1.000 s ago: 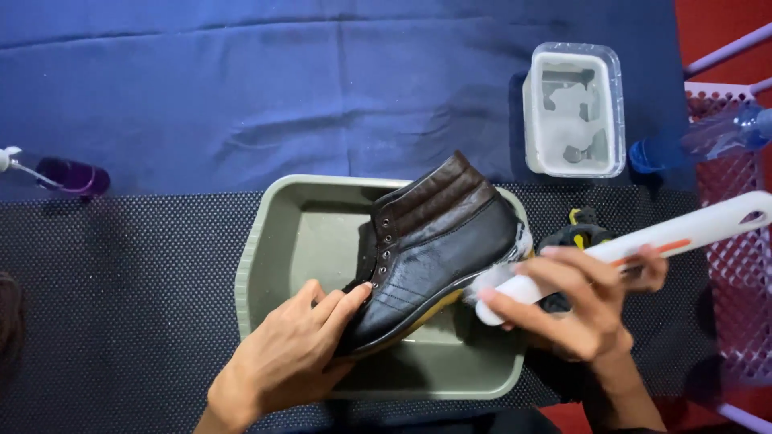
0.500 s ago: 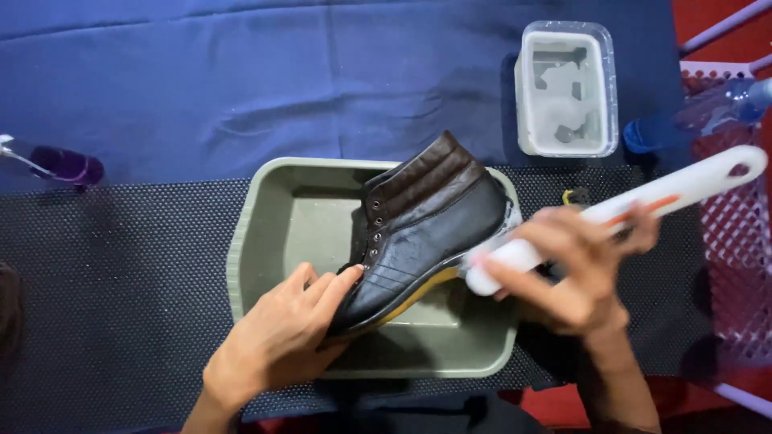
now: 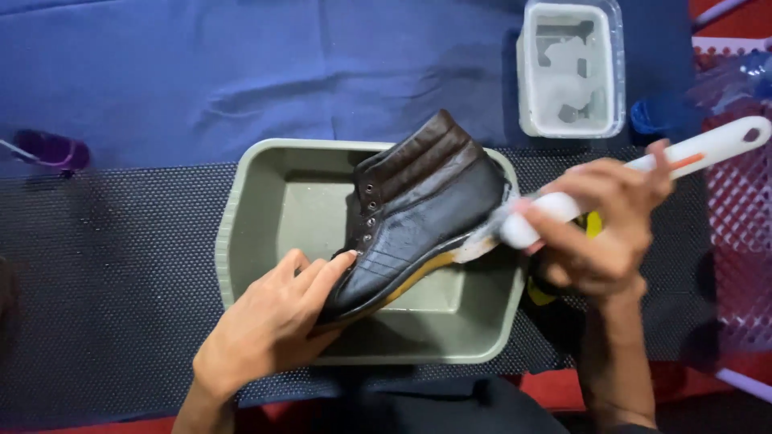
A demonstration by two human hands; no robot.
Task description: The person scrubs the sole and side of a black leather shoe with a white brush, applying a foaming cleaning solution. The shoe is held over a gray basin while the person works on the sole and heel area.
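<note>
We seem to be at a makeshift shoe-cleaning station, likely at home: a blue cloth and a dark dotted mat cover the tabletop, with a green wash basin, a clear container of soapy water and a red perforated basket.

You have one package in view: a clear plastic container at the top right on the blue cloth, rectangular with rounded corners, holding whitish contents. No labels, signs or screens visible.
</note>
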